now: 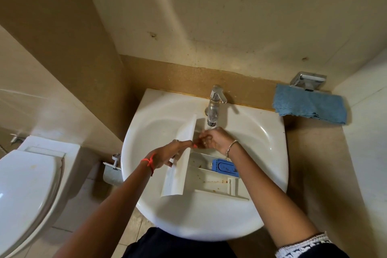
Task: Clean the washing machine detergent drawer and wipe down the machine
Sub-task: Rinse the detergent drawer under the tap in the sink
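**Ann:** Fingers (178, 158) of the left hand (167, 157) are wrapped over the drawer (201, 176) front — that long white panel — gripping it so the tray stays propped in the sink (146, 195).

**Bo:** Starting far left, though: a toilet (27, 184), lid down, well apart from the action. Then the sink, with the drawer lying across the bowl, front panel to the left and its open compartments facing up.

**Ann:** Sensible hold, I'd say. The drawer is long for that bowl, so one hand has to steady it or it slides.

**Bo:** And the right hand (215, 140)?

**Ann:** Curled loosely right under the tap (214, 107), fingers bent inward toward the palm. Whether they pinch anything I cannot tell — nothing shows between them. Water seems to be running onto that hand, just above the drawer's far end.

**Bo:** So rinsing, probably, with the stream kept over the compartments. Brownish residue shows on the tray floor, and the blue insert (225, 167) sits in the compartment toward the right.

**Ann:** Early days, by my reckoning; the grime is plainly there.

**Bo:** Far right, a blue cloth (310, 107) hangs from a chrome holder (307, 80) on the wall, beside the sink, within reach, likely meant for wiping the machine, which isn't in view.
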